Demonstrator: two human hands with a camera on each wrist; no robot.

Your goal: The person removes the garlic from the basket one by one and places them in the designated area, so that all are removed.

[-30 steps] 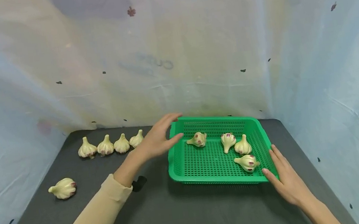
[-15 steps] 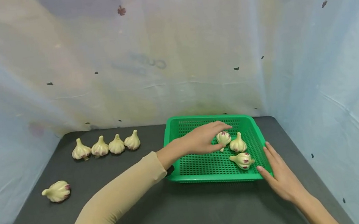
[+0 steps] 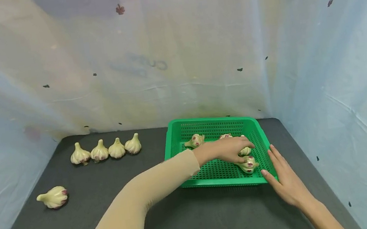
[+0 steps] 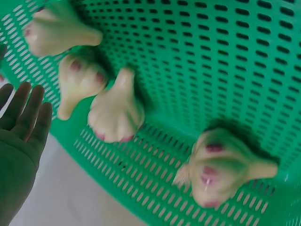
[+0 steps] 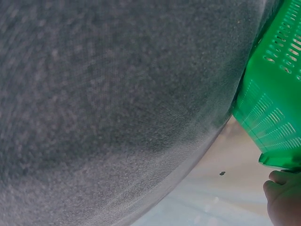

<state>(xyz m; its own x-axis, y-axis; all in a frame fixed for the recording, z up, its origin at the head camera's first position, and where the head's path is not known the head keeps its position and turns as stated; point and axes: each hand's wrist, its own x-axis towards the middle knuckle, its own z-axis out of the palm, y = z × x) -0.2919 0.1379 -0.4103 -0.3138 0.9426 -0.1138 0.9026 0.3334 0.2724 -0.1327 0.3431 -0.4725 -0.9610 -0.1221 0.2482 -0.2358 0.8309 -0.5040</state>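
My left hand (image 3: pixel 232 150) reaches over the right half of a green plastic basket (image 3: pixel 210 182), its fingers slightly bent above the garlic bulbs. Under the fingertips sit one garlic bulb (image 3: pixel 245 151) and, just nearer, a purple-marked garlic bulb (image 3: pixel 249 165). A third bulb (image 3: pixel 226 136) is partly covered by the hand, while another bulb (image 3: pixel 194 141) lies apart toward the basket's left. In the left wrist view the hand (image 4: pixel 21 150) shows extended fingers beside the bulbs, with nothing in them. My right hand (image 3: pixel 288 180) rests against the basket's right rim, fingers straight.
At the back left of the dark table (image 3: pixel 198 218), several garlic bulbs (image 3: pixel 116 149) stand in a row. One more garlic bulb (image 3: pixel 53 197) lies on its side nearer the left edge. Pale plastic sheeting (image 3: pixel 176 60) encloses the back and sides.
My left hand has moved right, from the basket's left rim across to the bulbs at its right. The right hand stays at the rim. The head view has shifted slightly.
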